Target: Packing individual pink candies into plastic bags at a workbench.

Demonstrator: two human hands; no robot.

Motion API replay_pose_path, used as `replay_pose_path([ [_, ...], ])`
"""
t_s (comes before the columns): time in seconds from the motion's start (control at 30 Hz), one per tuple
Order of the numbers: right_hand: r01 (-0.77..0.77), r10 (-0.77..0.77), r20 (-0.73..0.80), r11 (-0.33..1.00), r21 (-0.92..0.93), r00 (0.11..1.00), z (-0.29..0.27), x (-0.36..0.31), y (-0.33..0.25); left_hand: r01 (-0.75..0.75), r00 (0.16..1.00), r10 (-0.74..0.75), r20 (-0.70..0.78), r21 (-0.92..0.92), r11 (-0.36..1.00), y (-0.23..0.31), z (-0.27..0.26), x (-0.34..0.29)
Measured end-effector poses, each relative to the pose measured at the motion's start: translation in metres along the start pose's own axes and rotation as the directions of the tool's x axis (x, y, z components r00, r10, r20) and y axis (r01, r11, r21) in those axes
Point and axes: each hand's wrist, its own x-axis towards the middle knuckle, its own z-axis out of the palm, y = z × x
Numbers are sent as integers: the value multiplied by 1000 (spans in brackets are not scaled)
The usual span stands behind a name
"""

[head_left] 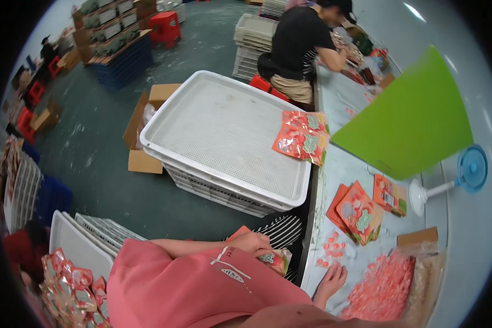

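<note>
My left hand (252,241) is closed round a red-and-green printed pouch (276,261), held low in front of my pink shirt; part of the pouch is hidden by the hand and the shirt. On the table, my right hand (332,279) lies with fingers stretched out beside a few clear-wrapped pink candies (334,246). Its fingertips are at the near edge of these candies, and I see nothing gripped in it. A large heap of wrapped pink candies (380,287) lies to its right. Beyond them are more red printed pouches (359,213), partly overlapping.
A white mesh tray (218,120) tops a stack at the table's left edge, with pouches (302,136) on its right corner. A green board (415,120) leans beside a blue-and-white stand (443,188). Filled pouches (74,284) pile at lower left. A co-worker (298,46) sits farther along.
</note>
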Motion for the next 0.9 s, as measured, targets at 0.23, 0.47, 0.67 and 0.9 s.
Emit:
replay_pose_path([
  [0.23,-35,37,-51,999,29,998,4,0,2,-24,993,5,119,157,987,1,12,11],
  [0.47,-75,79,-66,995,67,995,2,2,-1,-35,981,11,191,123,992,9,32,29],
  [0.67,-77,84,-63,992,100,994,-5,3,-7,-90,967,62,249,104,990,12,49,39],
  [0.9,-153,154,7,988,-36,988,-13,0,-23,-100,972,41,232,251,963,34,60,31],
])
